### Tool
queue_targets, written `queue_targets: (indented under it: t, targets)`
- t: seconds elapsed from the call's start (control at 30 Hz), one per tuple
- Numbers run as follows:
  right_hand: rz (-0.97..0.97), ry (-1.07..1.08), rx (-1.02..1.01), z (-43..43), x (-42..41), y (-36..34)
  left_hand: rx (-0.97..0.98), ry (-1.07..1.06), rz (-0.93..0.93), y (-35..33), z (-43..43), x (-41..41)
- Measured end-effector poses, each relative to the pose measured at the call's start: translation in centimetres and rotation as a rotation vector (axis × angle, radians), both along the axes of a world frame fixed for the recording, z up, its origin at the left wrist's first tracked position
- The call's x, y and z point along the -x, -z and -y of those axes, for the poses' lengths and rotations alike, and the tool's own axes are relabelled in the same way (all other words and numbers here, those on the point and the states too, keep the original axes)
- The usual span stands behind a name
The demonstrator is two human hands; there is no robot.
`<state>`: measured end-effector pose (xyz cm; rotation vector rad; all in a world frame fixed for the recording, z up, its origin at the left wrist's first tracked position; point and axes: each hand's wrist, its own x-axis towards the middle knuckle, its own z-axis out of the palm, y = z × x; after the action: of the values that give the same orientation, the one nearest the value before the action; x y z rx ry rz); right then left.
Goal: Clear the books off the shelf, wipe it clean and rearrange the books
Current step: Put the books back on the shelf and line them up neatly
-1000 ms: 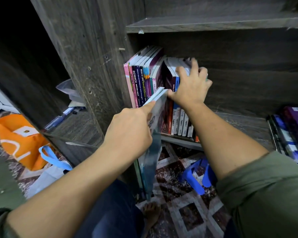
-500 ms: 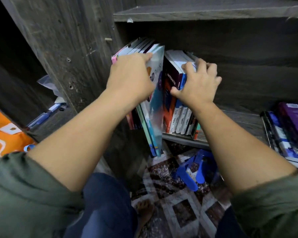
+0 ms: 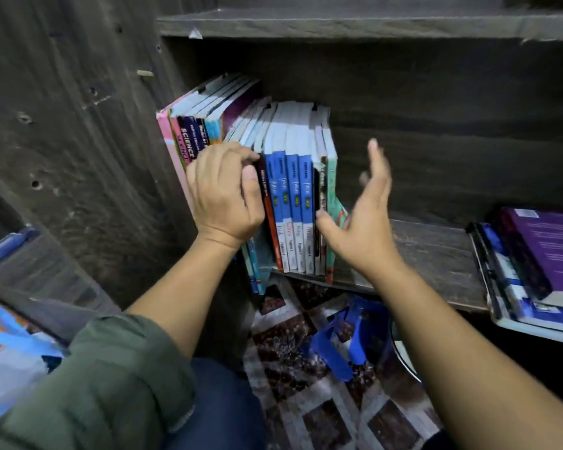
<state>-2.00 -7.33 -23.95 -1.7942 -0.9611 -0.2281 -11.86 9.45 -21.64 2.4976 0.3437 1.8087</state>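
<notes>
A row of upright books stands at the left end of the dark wooden shelf, against the cabinet's side wall. My left hand presses on the spines in the middle of the row, fingers curled against a thin teal book that sticks out past the shelf's front edge. My right hand is beside the row's right end, fingers straight and spread, its thumb near the last spines; it holds nothing and looks blurred.
A flat stack of books with a purple cover lies at the shelf's right end, overhanging the edge. A blue plastic stool sits on the patterned floor below. An orange and blue bag is at the far left. Another shelf board runs above.
The teal book went in between the other books. My left hand moved down onto the spines. My right hand let go of the right books and opened beside them.
</notes>
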Motion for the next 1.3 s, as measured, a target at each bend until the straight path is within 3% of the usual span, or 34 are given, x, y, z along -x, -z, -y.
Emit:
queue_targets:
  t: [0.07,0.17,0.27,0.43,0.6,0.8,0.97,1.07,1.13,1.3]
  targets:
    - [-0.299,-0.117,0.227,0.5,-0.3,1.7,0.013,-0.031,0.031,0.7,-0.3,-1.0]
    - [-0.339,-0.188,0.514,0.8,-1.4,3.5,0.020,-0.105,0.057,1.3,-1.2,-2.9]
    - [-0.372,-0.175,0.606,0.4,-2.3,4.6,-0.036,-0.137,0.046,1.7,-2.3,-4.5]
    - [-0.384,-0.164,0.522,0.0,-2.7,5.6,-0.085,-0.168,0.043,2.2,-2.7,-4.8]
    - [-0.446,-0.111,0.285,-0.2,-1.7,7.3,0.058,-0.166,-0.013,1.4,-0.3,-4.1]
    - [-0.607,-0.347,0.383,0.9,-4.7,5.9,0.000,-0.156,-0.225,-0.4,6.3,-4.3]
    - [-0.437,-0.216,0.620,0.8,-4.9,4.8,-0.011,-0.210,-0.229,-1.5,7.1,-5.0]
    - [-0.418,-0.113,0.713,1.4,-5.1,3.6,0.126,-0.085,-0.269,-2.6,8.7,-4.3]
    - [-0.381,-0.068,0.725,1.9,-5.3,2.8,0.216,-0.040,-0.348,-3.7,10.9,-2.7]
    - [-0.338,-0.045,0.633,2.2,-5.0,1.7,0.330,-0.240,-0.612,-3.9,14.6,-0.3]
